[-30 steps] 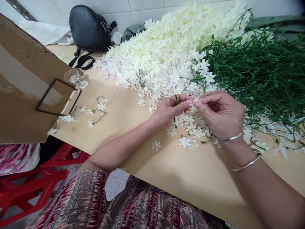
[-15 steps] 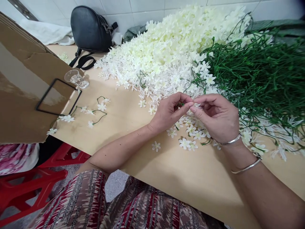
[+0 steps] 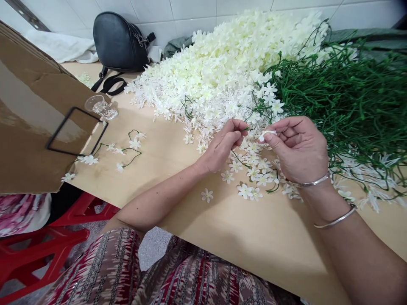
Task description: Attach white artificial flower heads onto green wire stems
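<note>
My left hand is closed in a pinch on a thin green artificial stem, which trails below the fingers; only its tip and lower part show. My right hand, with two silver bangles at the wrist, pinches a white artificial flower between thumb and forefinger. A small gap separates the hands. Beneath them lie several loose white flowers on the tabletop. Just behind rises a large heap of white and cream flowers. Right of it is a thick pile of green stems.
A cardboard box stands at the left, beside a black wire frame and a tipped clear plastic cup. Flowers on stems lie near them. A black bag sits by the tiled wall. Red stools stand below.
My hands have drawn apart. The right has moved to the right with a white flower, and the left has moved slightly left with a green stem.
</note>
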The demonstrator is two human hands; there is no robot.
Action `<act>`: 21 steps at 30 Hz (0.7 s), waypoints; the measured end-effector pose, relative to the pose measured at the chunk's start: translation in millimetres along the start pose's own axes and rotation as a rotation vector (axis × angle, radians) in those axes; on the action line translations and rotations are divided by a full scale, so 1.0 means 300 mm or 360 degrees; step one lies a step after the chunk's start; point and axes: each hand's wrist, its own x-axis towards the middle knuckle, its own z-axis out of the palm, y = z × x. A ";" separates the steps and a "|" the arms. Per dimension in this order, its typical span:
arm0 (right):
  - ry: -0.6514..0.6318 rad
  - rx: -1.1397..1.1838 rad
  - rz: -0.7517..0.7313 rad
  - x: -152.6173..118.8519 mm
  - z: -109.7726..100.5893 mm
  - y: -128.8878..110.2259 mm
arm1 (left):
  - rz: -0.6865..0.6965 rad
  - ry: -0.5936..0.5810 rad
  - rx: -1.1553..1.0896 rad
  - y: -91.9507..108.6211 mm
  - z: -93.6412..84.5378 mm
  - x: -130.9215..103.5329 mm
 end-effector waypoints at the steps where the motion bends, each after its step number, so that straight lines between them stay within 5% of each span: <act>1: -0.0015 0.0004 0.0013 0.003 -0.005 -0.003 | -0.0003 -0.0016 -0.0003 0.000 -0.002 0.000; 9: -0.0016 -0.0278 -0.0100 -0.002 -0.016 -0.039 | 0.0245 -0.0091 0.0329 -0.012 -0.004 0.008; 21: -0.0058 -0.0300 -0.0184 0.000 -0.008 -0.054 | 0.0356 -0.0013 0.0307 -0.022 -0.007 0.014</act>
